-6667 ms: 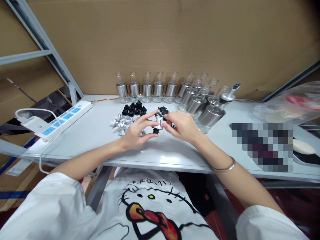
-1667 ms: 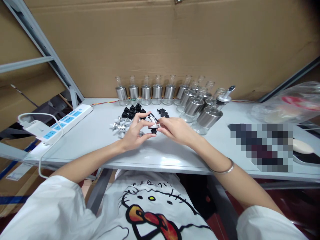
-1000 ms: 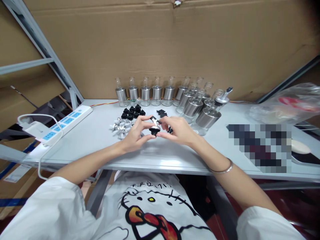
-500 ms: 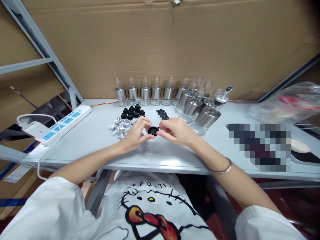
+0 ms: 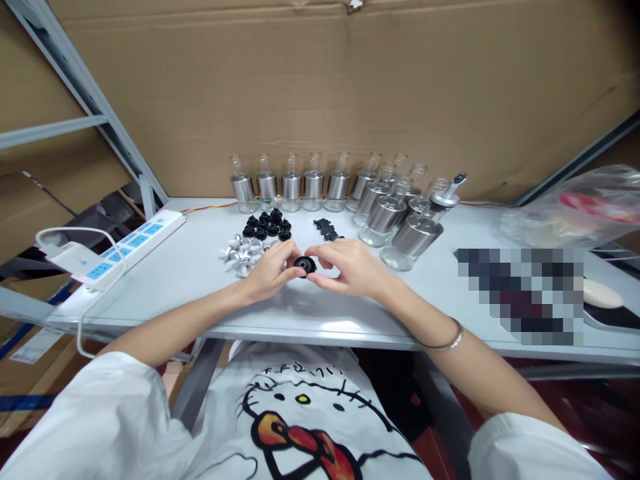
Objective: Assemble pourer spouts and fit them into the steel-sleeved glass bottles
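Between my hands, a little above the table's front part, is a black round cap (image 5: 305, 267) with its hollow, ringed side facing me. My left hand (image 5: 270, 272) pinches its left edge between thumb and fingers. At the right edge, the thumb and index finger of my right hand (image 5: 353, 267) close on the same cap. Just beyond my left hand lie a pile of metal pourer spouts (image 5: 245, 253) and a cluster of black caps (image 5: 267, 225). Small black plastic pieces (image 5: 327, 229) lie in a row behind my right hand.
Glass bottles with steel sleeves (image 5: 313, 187) line the back and right; one bottle (image 5: 417, 233) carries a pourer. A power strip (image 5: 133, 247) lies left. At right are a plastic bag (image 5: 575, 207) and a blurred-out item (image 5: 520, 293). Cardboard (image 5: 325, 87) stands behind.
The cap has turned slightly and shifted a little left and down. The fingers of my right hand have moved left and changed their grip along its edge.
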Demonstrator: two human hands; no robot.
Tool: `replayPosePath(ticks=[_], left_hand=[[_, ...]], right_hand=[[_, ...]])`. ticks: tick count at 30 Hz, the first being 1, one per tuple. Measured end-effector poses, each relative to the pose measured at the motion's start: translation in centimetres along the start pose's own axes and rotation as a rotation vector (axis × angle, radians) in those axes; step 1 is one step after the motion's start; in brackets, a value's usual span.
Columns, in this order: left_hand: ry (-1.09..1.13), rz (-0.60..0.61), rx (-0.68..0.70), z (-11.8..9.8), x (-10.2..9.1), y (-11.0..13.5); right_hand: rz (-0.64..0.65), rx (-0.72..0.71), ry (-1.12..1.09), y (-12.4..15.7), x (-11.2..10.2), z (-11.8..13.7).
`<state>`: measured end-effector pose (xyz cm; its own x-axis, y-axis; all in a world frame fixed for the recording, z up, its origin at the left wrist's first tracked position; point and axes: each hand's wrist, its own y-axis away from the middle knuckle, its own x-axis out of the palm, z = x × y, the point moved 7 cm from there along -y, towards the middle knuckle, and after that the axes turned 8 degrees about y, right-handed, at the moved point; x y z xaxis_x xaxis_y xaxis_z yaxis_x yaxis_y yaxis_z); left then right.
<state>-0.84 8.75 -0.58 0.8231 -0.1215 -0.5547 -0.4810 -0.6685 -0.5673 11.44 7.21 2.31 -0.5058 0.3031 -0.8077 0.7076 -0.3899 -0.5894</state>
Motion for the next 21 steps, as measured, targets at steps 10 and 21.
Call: replayPosePath(ticks=[10,21], left_hand=[[0.269,0.033,-0.084,1.3,0.8,0.7],[0.257,0.06,0.039,0.5,0.8,0.8]], right_hand=[[0.014,0.07,-0.049,0.1,-0.1,-0.6],[0.02,0.052,-0.068,0.2,0.1,-1.0]])
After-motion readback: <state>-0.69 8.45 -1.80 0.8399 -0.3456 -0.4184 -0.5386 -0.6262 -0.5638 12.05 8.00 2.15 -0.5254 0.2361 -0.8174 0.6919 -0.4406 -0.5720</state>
